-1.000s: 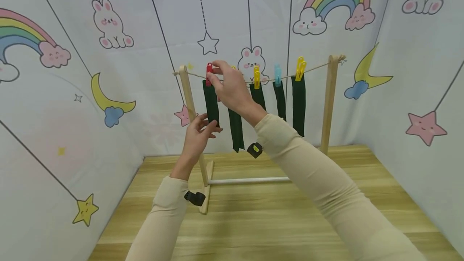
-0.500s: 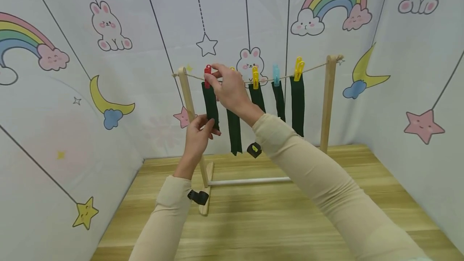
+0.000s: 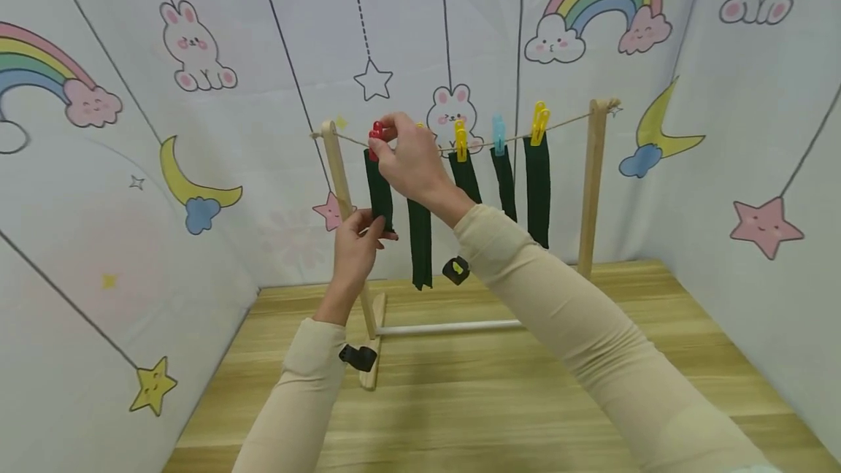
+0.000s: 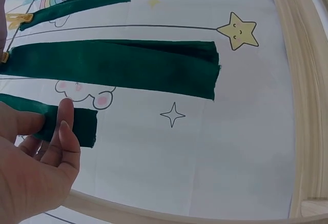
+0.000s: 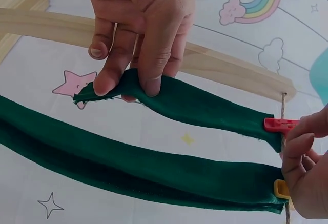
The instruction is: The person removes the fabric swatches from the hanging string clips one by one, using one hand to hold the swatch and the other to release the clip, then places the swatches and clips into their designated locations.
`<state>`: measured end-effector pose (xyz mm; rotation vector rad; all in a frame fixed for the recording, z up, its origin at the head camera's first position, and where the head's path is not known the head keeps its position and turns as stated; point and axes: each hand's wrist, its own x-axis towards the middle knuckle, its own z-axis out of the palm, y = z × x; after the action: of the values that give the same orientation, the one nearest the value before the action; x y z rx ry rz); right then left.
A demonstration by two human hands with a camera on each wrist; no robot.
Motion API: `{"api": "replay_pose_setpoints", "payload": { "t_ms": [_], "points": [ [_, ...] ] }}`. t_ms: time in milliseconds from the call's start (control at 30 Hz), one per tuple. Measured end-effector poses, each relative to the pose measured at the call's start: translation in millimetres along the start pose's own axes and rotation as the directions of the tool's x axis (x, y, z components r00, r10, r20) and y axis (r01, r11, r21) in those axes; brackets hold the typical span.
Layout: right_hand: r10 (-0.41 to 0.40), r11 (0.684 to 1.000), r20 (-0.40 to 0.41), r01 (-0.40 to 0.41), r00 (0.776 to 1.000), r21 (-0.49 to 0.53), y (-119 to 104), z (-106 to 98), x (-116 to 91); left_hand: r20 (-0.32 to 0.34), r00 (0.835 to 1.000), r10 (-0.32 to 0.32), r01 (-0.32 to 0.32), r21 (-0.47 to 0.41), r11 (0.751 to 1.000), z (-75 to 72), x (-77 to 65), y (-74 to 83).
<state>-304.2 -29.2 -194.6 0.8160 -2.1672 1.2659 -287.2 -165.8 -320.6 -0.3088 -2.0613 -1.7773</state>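
Observation:
A short dark green fabric strip (image 3: 378,188) hangs at the left end of a twine line, under a red clothespin (image 3: 375,144). My right hand (image 3: 417,166) pinches the clothespin between thumb and fingers. Lower down, my left hand (image 3: 353,250) pinches the strip's bottom part, its thumb on one face and fingers behind. In the right wrist view the clothespin (image 5: 279,125) sits over the strip's top edge, and the strip (image 5: 195,103) bends toward the left hand. A longer green strip (image 4: 128,65) hangs beside it, its yellow clothespin (image 5: 281,188) close to my right hand.
Farther right on the line hang several green strips, with a yellow clothespin (image 3: 461,141), a light blue clothespin (image 3: 498,136) and another yellow pair (image 3: 540,124). Wooden posts (image 3: 593,188) hold the line, joined below by a white bar (image 3: 450,328). Patterned white walls surround the wooden tabletop (image 3: 420,414).
The thumb and fingers of my left hand have closed together on the strip's lower part. My right hand stays at the red clothespin. The longer strip beside it has swung slightly left.

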Motion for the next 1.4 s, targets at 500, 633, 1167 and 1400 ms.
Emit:
{"api": "replay_pose_setpoints", "payload": {
  "t_ms": [500,633,1167,1400],
  "points": [
    [-0.14,0.99,-0.102,0.141,0.985,0.005,-1.4,-0.7,3.1,-0.014,0.999,0.035,-0.035,-0.023,0.999,-1.3,-1.2,-2.2],
    [-0.165,0.986,-0.124,0.166,0.979,0.003,-1.6,-2.5,4.5,-0.014,0.999,0.034,-0.035,-0.023,0.999,-0.6,-1.9,-1.0],
    [-0.199,0.978,-0.206,0.206,0.958,0.015,-3.2,-13.8,7.1,-0.016,0.999,0.031,-0.031,-0.008,0.999,0.7,-5.6,0.1],
    [-0.196,0.979,-0.216,0.205,0.957,0.021,-4.4,-22.0,-0.8,-0.008,1.0,0.026,-0.026,-0.016,1.0,1.9,-8.8,2.2]
  ]
}}
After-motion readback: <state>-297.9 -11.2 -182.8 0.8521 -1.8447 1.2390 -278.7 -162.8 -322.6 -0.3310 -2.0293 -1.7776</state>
